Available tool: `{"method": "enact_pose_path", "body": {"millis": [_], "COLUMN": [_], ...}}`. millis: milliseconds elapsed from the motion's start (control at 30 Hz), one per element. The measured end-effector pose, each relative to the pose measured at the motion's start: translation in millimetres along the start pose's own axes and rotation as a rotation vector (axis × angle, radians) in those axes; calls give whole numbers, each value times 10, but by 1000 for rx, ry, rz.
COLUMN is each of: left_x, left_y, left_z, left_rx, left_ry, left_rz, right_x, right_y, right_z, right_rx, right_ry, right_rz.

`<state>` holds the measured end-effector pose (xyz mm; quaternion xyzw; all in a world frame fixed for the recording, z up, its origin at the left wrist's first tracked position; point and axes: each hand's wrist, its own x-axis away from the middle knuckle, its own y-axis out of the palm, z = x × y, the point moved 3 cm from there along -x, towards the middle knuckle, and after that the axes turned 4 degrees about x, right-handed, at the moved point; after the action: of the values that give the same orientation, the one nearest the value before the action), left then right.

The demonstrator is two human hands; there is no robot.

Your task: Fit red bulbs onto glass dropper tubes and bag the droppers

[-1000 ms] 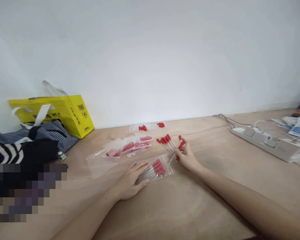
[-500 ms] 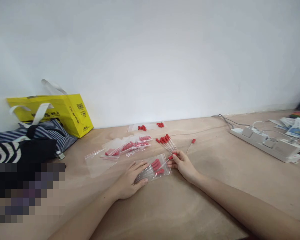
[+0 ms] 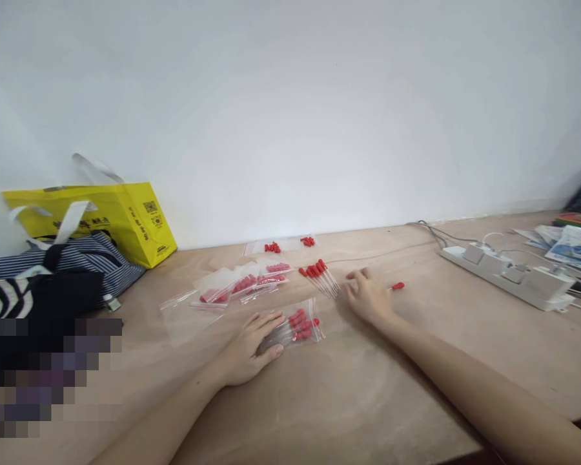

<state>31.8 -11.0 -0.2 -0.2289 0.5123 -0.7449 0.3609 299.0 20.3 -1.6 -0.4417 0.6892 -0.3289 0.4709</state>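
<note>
My left hand (image 3: 252, 345) holds the closed end of a clear zip bag (image 3: 286, 332) against the table, thumb on the near side and fingers on the far side. Inside lie several glass droppers with red bulbs (image 3: 300, 324); one bulb sticks out at the bag's mouth. To the right, my right hand (image 3: 368, 298) is low over the table, its fingers bent and blurred. Beside it a loose dropper (image 3: 397, 286) shows its red bulb, its glass tube partly hidden behind the hand. Left of that hand, several loose droppers (image 3: 319, 276) are fanned out on the table.
Filled zip bags (image 3: 244, 284) overlap beyond my left hand, with a flat clear bag (image 3: 188, 316) beside them. Small red bulbs (image 3: 272, 247) lie near the wall. A yellow bag (image 3: 157, 239) and striped cloth stand left; a power strip (image 3: 508, 278) with plugs lies right.
My right hand has left the bag's mouth and moved right and away from me; the dropper it held is in the bag. The loose dropper has turned and shifted right.
</note>
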Motion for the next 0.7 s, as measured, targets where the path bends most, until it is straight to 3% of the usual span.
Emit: {"method": "enact_pose_path", "body": {"millis": [100,233,567,700], "left_x": [3,8,5,11], "left_y": [6,0,-10,-16], "left_z": [-13,-6,2,9], "left_rx": [5,12,19,23], "left_ry": [1,18,17,-4], "left_rz": [4,18,20,9], "right_x": [-178,-273,-308,-404], "right_y": [5,65,57,129], "right_z": [358,614,728,590], "right_rx": [298,316,132,-41], "right_ry": [184,242,290,211], "right_rz": [-129,-225,-196,-159]}}
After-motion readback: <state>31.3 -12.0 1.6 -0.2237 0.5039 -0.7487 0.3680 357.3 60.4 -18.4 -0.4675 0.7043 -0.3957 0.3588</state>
